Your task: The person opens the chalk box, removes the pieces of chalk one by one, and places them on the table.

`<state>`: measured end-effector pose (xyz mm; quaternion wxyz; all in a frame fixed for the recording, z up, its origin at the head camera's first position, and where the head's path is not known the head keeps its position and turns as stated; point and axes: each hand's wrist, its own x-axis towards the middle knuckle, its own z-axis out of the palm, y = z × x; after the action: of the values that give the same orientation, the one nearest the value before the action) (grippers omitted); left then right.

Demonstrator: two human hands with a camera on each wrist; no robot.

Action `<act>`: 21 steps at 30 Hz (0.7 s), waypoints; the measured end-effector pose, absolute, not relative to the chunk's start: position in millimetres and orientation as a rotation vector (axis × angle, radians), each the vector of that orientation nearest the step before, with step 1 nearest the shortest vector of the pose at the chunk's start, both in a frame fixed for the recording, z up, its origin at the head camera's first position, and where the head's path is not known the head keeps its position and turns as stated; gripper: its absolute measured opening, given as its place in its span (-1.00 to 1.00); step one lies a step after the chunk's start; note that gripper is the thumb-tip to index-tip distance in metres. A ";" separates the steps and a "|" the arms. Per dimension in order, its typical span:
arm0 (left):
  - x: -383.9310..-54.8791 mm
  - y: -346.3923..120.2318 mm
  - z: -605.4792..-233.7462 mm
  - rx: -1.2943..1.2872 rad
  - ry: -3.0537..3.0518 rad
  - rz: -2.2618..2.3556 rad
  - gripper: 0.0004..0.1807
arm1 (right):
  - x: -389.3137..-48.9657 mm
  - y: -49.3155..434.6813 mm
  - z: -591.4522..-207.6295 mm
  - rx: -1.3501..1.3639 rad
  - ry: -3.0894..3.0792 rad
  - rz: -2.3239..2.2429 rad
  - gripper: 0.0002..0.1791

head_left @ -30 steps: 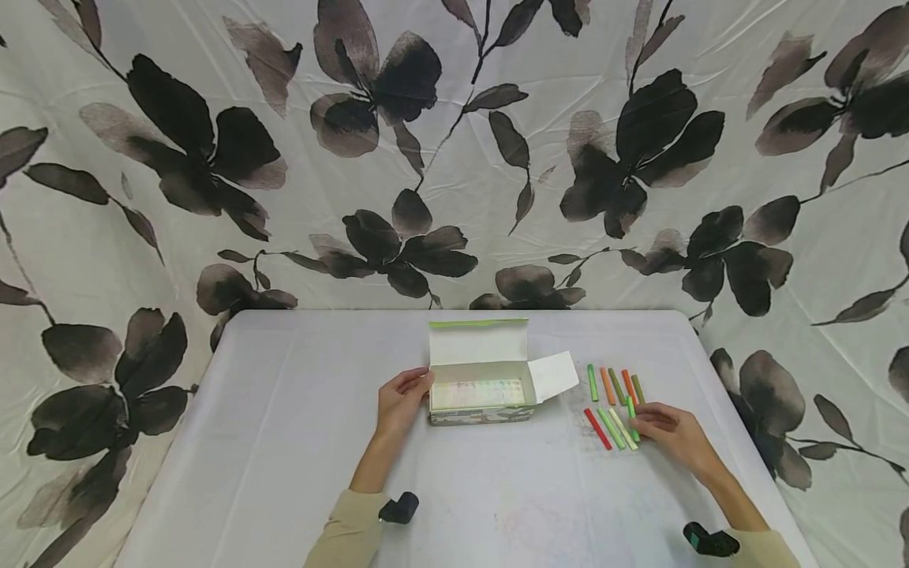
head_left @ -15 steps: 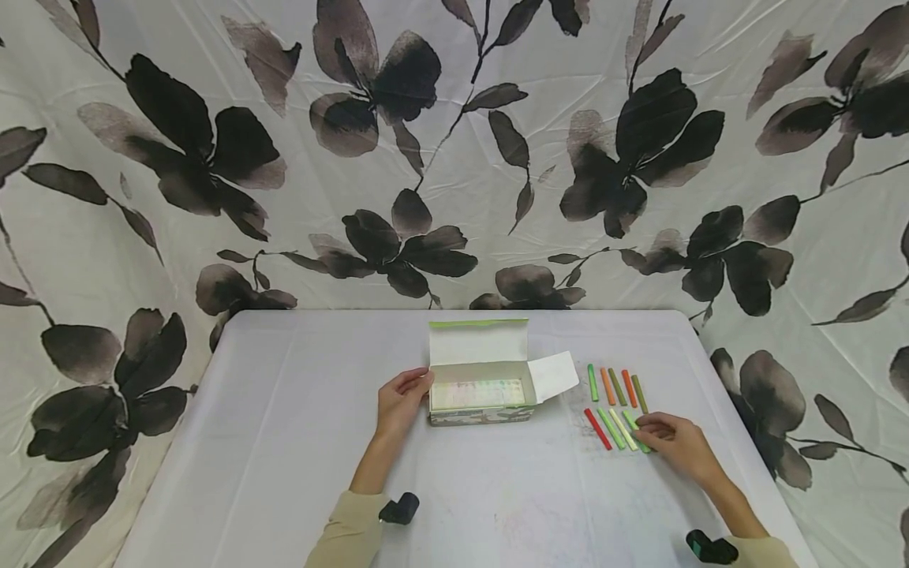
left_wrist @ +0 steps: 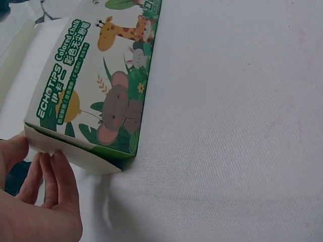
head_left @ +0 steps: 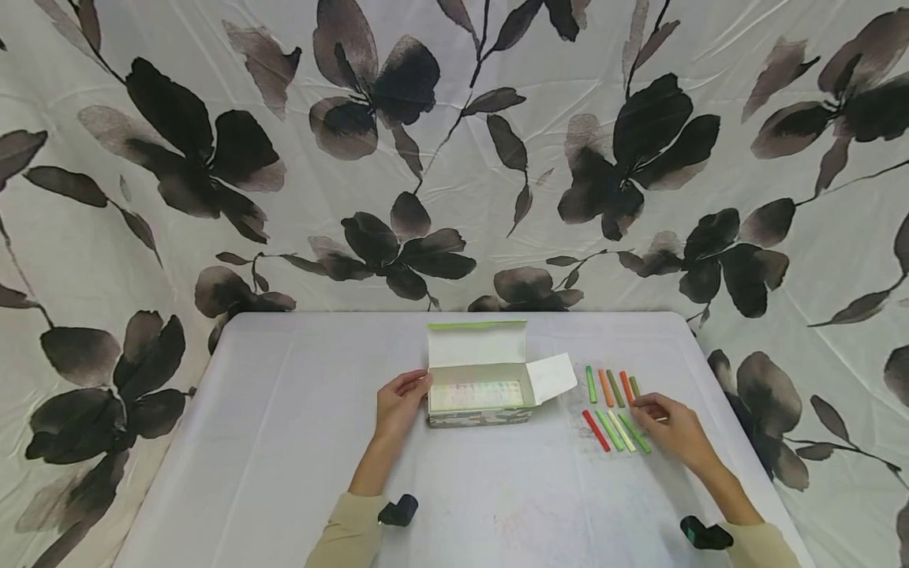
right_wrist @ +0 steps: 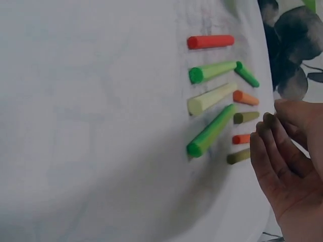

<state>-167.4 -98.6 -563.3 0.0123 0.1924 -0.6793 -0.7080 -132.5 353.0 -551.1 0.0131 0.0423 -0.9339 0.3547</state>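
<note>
A chalk box (head_left: 481, 416) with its lid raised stands mid-table, pale contents showing inside; its printed side reads "Colored chalk" in the left wrist view. My left hand (head_left: 401, 404) pinches the box's left end, thumb and fingers at the end panel (left_wrist: 75, 154). On the right, my right hand (head_left: 671, 426) hovers by the chalk sticks, fingers bent and nothing visible between them. Nearest it are a green chalk (right_wrist: 211, 132) in the front row and an olive chalk (head_left: 635, 386) in the back row, partly hidden by the fingers.
Other front-row sticks are a red chalk (head_left: 596, 431), a green one and a pale yellow chalk (head_left: 621, 431). Behind them lie a green chalk (head_left: 591, 384), two orange ones and another olive one. The box's side flap (head_left: 552, 378) sticks out toward the chalk.
My right hand has let go of the green chalk, which now lies at the right end of the front row. The hand has then moved back toward the rear row. My left hand stays put.
</note>
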 end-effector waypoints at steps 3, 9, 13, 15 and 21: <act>-166.6 -99.5 -562.6 0.603 -2.114 -2.213 -0.68 | -138.8 347.3 -541.8 0.189 -2.865 1.120 -0.78; -166.0 -100.7 -562.6 0.606 -2.138 -2.200 -0.68 | -150.1 336.1 -527.4 0.265 -2.803 1.156 -0.82; -165.5 -100.3 -563.1 0.606 -2.134 -2.209 -0.68 | -157.5 328.3 -518.7 0.288 -2.787 1.133 -0.84; -165.5 -100.0 -563.4 0.600 -2.126 -2.215 -0.68 | -161.1 323.6 -513.3 0.296 -2.793 1.126 -0.84; -166.1 -100.1 -562.7 0.594 -2.116 -2.219 -0.69 | -171.6 307.7 -499.7 0.335 -2.802 1.154 -0.83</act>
<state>-166.1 -100.1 -562.7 0.0091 0.1902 -0.6774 -0.7105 -171.6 307.7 -499.7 0.0463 0.1099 -0.9181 0.3780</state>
